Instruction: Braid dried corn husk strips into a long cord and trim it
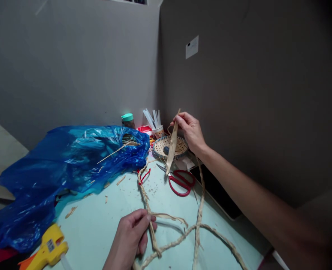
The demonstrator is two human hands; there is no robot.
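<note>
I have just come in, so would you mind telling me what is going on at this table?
A person is working with braided cord by hand. The left hand pinches the braided cord near the front of the table, while the right hand holds up a flat, pale strip. Red-handled scissors lie on the table, near a small woven basket. To the left are a blue plastic bag and a yellow glue gun, neither in hand.
</note>
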